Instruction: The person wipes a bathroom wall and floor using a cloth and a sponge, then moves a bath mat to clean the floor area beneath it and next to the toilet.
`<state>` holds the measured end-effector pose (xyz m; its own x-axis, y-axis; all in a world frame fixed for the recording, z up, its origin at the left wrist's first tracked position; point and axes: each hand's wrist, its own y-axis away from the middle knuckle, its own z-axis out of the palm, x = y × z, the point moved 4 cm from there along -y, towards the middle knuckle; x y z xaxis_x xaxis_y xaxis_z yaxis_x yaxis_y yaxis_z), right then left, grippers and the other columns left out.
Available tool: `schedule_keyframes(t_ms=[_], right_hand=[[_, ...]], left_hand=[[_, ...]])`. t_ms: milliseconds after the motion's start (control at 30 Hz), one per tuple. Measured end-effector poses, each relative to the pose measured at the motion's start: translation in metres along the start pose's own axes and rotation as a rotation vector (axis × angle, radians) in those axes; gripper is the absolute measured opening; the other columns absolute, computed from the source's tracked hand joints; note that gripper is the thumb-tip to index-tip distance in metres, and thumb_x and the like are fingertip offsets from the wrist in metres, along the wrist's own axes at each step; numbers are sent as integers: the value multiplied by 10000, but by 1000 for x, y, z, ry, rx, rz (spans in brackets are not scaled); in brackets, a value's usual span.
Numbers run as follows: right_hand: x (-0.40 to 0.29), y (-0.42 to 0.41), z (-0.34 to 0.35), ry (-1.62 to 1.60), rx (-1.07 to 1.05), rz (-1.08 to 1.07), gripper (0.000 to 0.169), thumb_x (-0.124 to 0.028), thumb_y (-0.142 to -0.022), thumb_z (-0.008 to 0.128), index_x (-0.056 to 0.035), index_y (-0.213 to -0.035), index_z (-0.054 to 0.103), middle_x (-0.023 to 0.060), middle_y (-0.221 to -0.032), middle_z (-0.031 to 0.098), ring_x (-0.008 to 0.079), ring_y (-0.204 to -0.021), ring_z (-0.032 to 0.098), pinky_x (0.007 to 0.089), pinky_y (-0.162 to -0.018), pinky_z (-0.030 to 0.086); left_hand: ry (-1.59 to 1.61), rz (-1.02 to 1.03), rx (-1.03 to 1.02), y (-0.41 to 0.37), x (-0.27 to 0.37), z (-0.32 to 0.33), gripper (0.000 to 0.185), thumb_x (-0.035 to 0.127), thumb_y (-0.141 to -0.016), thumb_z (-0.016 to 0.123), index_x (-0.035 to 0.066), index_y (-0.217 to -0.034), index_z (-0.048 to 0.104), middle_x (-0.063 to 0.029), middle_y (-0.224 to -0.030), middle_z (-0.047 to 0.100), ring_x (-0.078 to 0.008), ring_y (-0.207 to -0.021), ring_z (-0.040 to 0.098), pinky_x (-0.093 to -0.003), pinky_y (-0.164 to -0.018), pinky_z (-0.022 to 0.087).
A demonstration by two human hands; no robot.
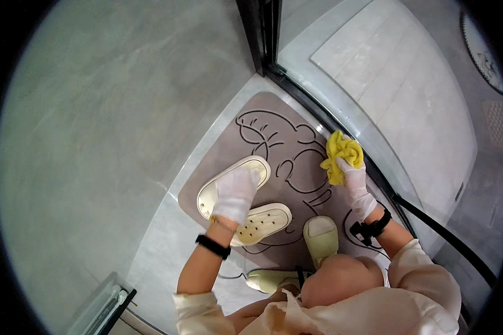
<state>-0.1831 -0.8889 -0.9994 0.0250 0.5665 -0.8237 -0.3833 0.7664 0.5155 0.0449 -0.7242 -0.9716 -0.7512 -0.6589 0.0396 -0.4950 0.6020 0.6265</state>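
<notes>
My right hand, in a thin translucent white glove, grips a bunched yellow cloth beside the black bottom frame of a glass partition. My left hand, gloved too and slightly blurred, is over a cream slipper; its fingertips lie above the insole, and I cannot tell whether they touch it. A second cream slipper lies just to the right of that hand. Both slippers are on a grey-brown mat with black line drawings.
Green slippers are on my feet at the mat's near edge. A grey wall rises at the left. Beyond the glass lies a raised pale floor panel. A black bar runs at the right, and a glass edge stands lower left.
</notes>
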Motion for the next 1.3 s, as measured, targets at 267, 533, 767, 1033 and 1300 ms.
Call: schedule_keyframes(t_ms=[267,533,767,1033,1300], right_hand=[[-46,-43,112,882,-2,-1002,491,44,-751,687,-72,-1209,555,141,-1104,623,271,-1003,602,347,-910,469],[33,-160,223,1743,-505,-863,564,-242,-860,545,13,-1351,431,215,-1347,480,305,-1270,448,361,-1066,351],[42,-131,169,1931,-448,-817,523,-132,-867,462,73,-1342,394,244,-1336,472,322,-1247,466,365,-1060,350],[29,-140,183,1602,-420,-955,548,-183,-882,480,39,-1371,372,258,-1306,491,354,-1171,515,398,-1031,372],[40,-121,148,1822,-384,-789,645,-161,-840,526,17,-1414,294,182,-1243,550,312,-1134,530,390,-973,419]], left_hand=[[577,-224,433,-121,-22,12,577,192,-786,726,120,-1304,484,-207,-1258,511,-368,-986,618,-412,-803,534],[562,-118,565,-119,1,2,748,264,-845,644,183,-1458,222,-164,-1372,412,-360,-854,651,-434,-709,544],[536,-213,372,-132,-8,-1,818,298,-871,613,221,-1499,96,-154,-1393,386,-356,-880,652,-438,-732,545],[642,-37,494,-135,13,-4,427,235,-869,601,155,-1245,415,-113,-1420,350,-364,-947,636,-457,-828,514],[592,-104,322,-142,-6,1,685,220,-870,607,192,-1454,250,-129,-1436,319,-370,-1002,617,-451,-836,514]])
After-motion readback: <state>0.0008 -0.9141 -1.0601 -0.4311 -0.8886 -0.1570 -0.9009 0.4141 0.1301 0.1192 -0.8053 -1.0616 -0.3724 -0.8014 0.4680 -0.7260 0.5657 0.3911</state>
